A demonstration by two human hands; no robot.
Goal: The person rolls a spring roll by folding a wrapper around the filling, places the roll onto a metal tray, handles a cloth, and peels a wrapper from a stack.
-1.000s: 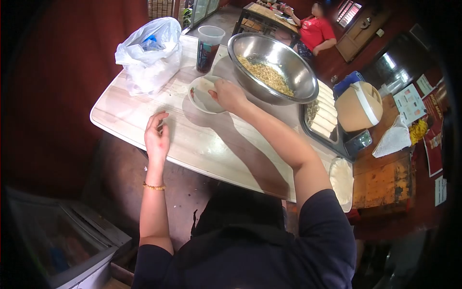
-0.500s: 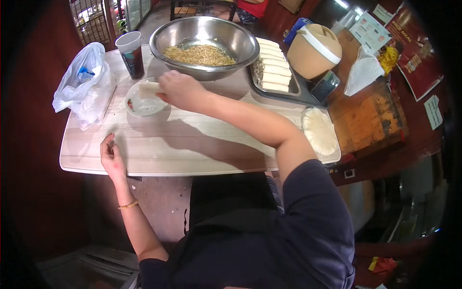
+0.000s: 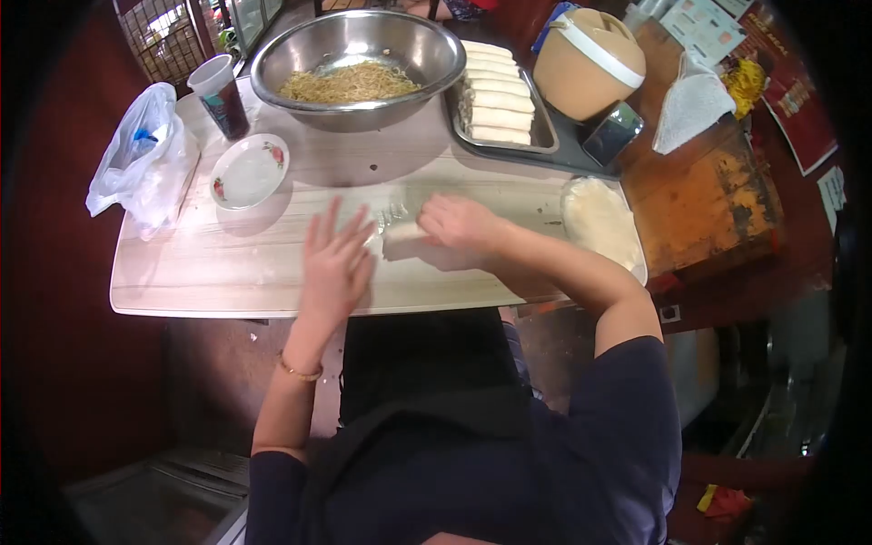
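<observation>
My right hand (image 3: pixel 456 221) grips one end of a pale spring roll (image 3: pixel 402 238), low over the middle of the table. Just to the left is my left hand (image 3: pixel 336 259), fingers spread and holding nothing, a little blurred. A shiny wet patch (image 3: pixel 392 214) shows on the tabletop behind the roll. The small flowered bowl (image 3: pixel 250 173) sits at the left with what looks like clear liquid in it. A stack of round wrappers (image 3: pixel 599 222) lies by the right edge. Finished spring rolls (image 3: pixel 498 95) fill a metal tray (image 3: pixel 545 141) at the back right.
A large steel basin (image 3: pixel 272 68) with bean sprout filling (image 3: pixel 350 82) stands at the back. Left of it are a plastic cup (image 3: pixel 218 95) and a white plastic bag (image 3: pixel 150 163). A tan cooler jug (image 3: pixel 581 73) and a phone (image 3: pixel 612 133) stand at the right.
My right hand has brought the spring roll from over the flowered bowl to the table in front of me. My left hand has moved right and spread its fingers. The view has shifted slightly.
</observation>
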